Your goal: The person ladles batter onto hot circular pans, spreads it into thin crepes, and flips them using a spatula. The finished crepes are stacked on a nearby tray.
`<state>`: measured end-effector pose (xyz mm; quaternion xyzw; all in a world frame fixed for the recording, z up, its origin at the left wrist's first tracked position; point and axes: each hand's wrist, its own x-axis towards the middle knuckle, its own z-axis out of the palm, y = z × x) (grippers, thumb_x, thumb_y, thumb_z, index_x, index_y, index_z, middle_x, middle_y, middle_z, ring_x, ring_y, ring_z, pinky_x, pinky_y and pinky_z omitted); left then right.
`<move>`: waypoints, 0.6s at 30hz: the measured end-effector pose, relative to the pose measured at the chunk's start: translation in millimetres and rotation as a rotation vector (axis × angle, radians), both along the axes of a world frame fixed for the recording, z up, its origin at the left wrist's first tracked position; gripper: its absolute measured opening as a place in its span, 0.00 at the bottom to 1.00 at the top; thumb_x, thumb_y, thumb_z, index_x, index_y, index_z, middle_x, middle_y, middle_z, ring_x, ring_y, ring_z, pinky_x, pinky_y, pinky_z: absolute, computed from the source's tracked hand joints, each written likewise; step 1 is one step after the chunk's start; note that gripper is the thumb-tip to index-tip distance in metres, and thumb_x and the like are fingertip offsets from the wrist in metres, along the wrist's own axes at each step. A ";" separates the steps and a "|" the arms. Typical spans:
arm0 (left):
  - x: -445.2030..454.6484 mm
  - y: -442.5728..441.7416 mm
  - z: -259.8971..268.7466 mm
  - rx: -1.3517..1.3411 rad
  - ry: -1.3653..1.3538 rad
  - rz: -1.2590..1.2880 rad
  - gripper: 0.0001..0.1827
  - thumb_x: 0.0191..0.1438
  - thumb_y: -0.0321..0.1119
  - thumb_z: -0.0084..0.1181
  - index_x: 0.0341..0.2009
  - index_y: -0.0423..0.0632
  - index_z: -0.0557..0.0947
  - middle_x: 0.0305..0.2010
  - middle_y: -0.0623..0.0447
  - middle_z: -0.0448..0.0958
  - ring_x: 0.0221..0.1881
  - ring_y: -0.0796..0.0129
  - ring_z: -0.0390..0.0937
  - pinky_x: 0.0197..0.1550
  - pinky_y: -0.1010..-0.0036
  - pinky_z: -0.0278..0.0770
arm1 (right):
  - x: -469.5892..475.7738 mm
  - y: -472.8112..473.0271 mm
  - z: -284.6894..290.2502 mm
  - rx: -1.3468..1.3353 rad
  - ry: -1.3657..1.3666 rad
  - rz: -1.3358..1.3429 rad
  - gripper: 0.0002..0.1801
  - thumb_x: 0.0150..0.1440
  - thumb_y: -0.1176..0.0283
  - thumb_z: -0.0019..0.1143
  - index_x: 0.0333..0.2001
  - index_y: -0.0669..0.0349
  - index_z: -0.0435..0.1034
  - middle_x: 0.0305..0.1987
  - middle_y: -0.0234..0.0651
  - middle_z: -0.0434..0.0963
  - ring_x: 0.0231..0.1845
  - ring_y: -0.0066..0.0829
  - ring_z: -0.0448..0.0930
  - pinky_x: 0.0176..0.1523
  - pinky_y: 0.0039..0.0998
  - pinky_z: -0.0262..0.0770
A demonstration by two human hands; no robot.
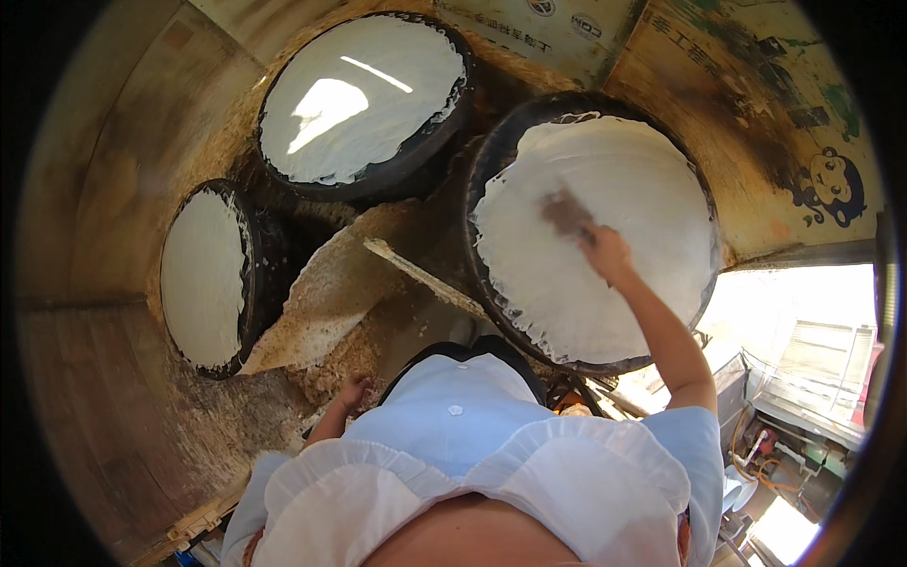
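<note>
My right hand (608, 251) grips the handle of a brown flat-headed tool (565, 211). Motion blurs the tool, so I cannot tell whether it is a brush or a spreader. It is over a pale, thin layer of batter (638, 177) that covers most of the large round black griddle (499, 152) at the right. The batter's edge is ragged and stops short of the griddle's rim. Low at my left side, my left hand (354, 393) hangs with its fingers curled. Whether anything is in it I cannot make out.
Two more black griddles (418, 166) (249, 305), at the back and left, also carry white layers. A crusted board (333, 283) and a batter-caked stick (425, 280) lie between them. Stained panels (120, 177) surround the griddles. Hoses and pipes (776, 453) are at the lower right.
</note>
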<state>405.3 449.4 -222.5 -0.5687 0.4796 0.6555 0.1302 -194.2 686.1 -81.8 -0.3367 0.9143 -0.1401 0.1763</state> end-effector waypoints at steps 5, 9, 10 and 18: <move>-41.2 -9.8 37.0 -0.107 0.005 -0.102 0.16 0.55 0.35 0.48 0.47 0.41 0.72 0.31 0.54 0.75 0.26 0.73 0.70 0.26 0.77 0.68 | -40.2 -4.9 14.7 0.003 0.240 -0.156 0.16 0.49 0.60 0.54 0.42 0.47 0.67 0.40 0.37 0.73 0.41 0.42 0.75 0.42 0.41 0.70; -70.2 -2.9 57.6 -0.141 -0.072 -0.098 0.14 0.55 0.32 0.47 0.45 0.38 0.73 0.32 0.51 0.75 0.29 0.70 0.73 0.30 0.76 0.70 | -154.8 103.6 -17.8 -0.171 0.243 -0.475 0.22 0.45 0.61 0.59 0.45 0.51 0.70 0.40 0.39 0.77 0.42 0.42 0.76 0.43 0.39 0.72; -47.8 10.3 50.5 -0.121 -0.032 -0.002 0.14 0.55 0.31 0.48 0.45 0.38 0.73 0.32 0.51 0.75 0.29 0.70 0.73 0.30 0.76 0.71 | -147.8 74.0 9.9 0.019 0.215 -0.619 0.25 0.42 0.59 0.61 0.46 0.52 0.70 0.42 0.38 0.77 0.43 0.40 0.76 0.44 0.36 0.71; -27.1 8.6 15.8 -0.020 -0.056 -0.147 0.14 0.55 0.31 0.47 0.46 0.39 0.73 0.31 0.51 0.74 0.27 0.70 0.71 0.29 0.75 0.71 | -131.0 44.2 -29.8 -0.434 -0.260 -0.521 0.22 0.50 0.57 0.56 0.41 0.63 0.73 0.25 0.38 0.78 0.27 0.24 0.74 0.36 0.27 0.69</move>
